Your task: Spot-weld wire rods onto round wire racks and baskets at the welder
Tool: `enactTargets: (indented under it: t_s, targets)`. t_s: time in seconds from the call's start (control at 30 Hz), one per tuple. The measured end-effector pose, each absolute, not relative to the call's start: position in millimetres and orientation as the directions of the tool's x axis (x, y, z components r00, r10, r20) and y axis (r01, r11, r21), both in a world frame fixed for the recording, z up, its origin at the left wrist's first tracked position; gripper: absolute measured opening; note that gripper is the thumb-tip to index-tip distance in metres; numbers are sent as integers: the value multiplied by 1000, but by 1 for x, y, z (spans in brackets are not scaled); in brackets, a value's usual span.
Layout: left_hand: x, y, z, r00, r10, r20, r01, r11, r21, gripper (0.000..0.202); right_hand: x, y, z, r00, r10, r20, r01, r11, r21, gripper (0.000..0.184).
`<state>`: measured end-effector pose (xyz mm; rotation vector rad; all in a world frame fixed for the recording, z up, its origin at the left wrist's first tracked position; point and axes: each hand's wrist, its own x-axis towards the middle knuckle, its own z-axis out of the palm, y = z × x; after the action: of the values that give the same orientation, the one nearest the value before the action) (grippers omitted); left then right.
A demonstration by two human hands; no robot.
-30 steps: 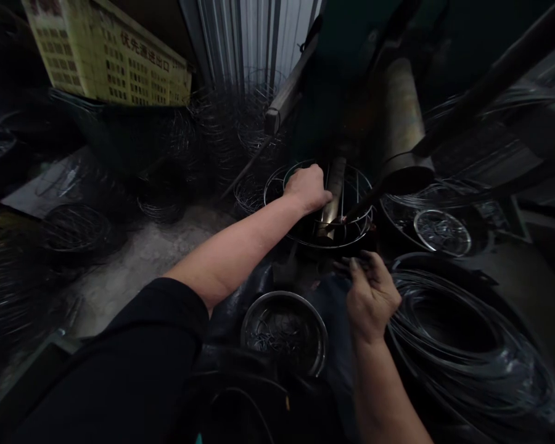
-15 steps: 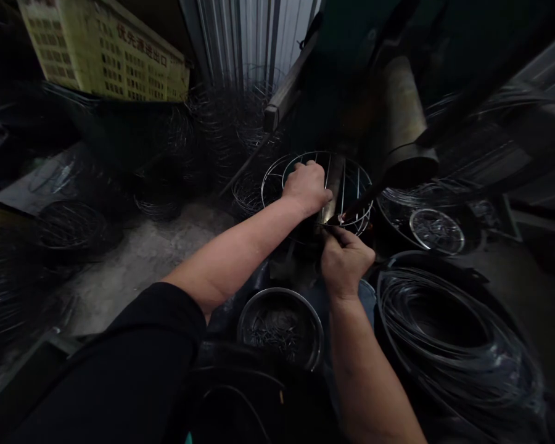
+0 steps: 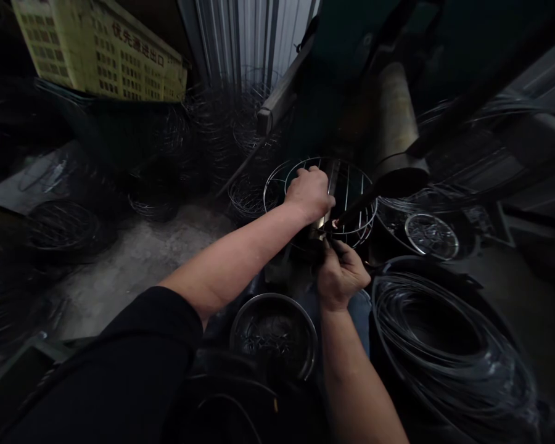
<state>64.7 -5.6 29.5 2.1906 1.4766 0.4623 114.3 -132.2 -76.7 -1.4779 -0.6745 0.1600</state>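
From the head view, the left hand (image 3: 309, 194) is clenched over the upper wires of a round wire basket (image 3: 351, 185), which sits in the middle of the frame with its bars running upright. A steel bar (image 3: 332, 185) stands inside the basket, just beside the left hand's knuckles. The right hand (image 3: 341, 274) is at the basket's lower edge with its fingers (image 3: 337, 250) curled inward. It may be pinching something thin, but that spot is dark, so I cannot tell what it grasps.

A dark rod (image 3: 358, 206) comes in from the right, and its tip ends at a small bright glow on the basket's lower edge, close to both hands. Above the rod, a metal cylinder (image 3: 393, 117) hangs close to the basket's right side, leaving little room there. Below the hands sits a steel bowl (image 3: 277, 296) of wire pieces. A large wire coil (image 3: 444, 345) lies just right of the right forearm. Open room remains on the concrete floor (image 3: 139, 265) left of the left forearm.
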Motion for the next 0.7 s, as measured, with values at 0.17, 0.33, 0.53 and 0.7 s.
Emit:
enactTargets:
  t_s: [0.17,0.33,0.53,0.7]
  targets:
    - [67,-2,29,374,927,3,774,-314,549,50,116,-132,-78,806,496,323,311,110,-944,27]
    - [69,2,27,381,925,5,783,-325,530,46,119,-129,-76,807,489,330,308,128,-943,26]
    - [70,7,27,436,900,21,775,-386,500,33,122,-126,-75,798,508,324,301,129,-945,24]
    - [70,7,29,426,905,6,792,-376,481,30,122,-128,-72,798,523,299,278,121,-953,23]
